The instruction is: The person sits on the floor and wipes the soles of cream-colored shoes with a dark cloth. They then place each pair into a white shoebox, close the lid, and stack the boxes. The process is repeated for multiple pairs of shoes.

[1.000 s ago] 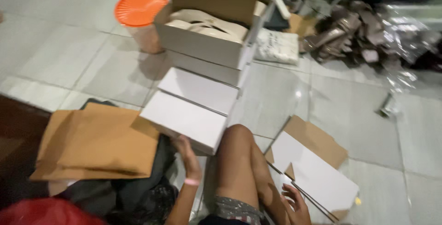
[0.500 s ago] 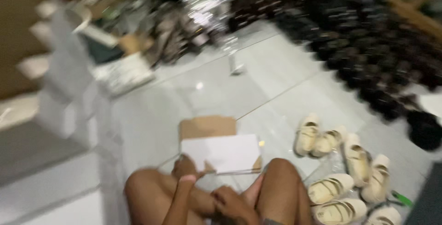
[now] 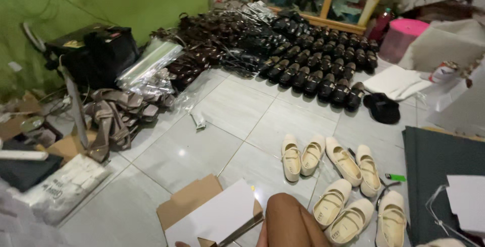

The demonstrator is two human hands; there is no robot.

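Card (image 3: pixel 220 215), white, lies flat on brown cardboard (image 3: pixel 187 201) on the floor (image 3: pixel 227 110), just left of the knee (image 3: pixel 290 221). Half a second ago both hands were at its near edge; now only a fingertip sliver of the left hand (image 3: pixel 178 244) shows at the frame's bottom edge, the right hand is out of view, and I cannot tell grip or opening for either. Cream shoes (image 3: pixel 328 176) crowd the right of the knee with a green lighter (image 3: pixel 395 177) near them; black shoes (image 3: pixel 313 70) and tan sandals (image 3: pixel 111 120) lie well beyond.
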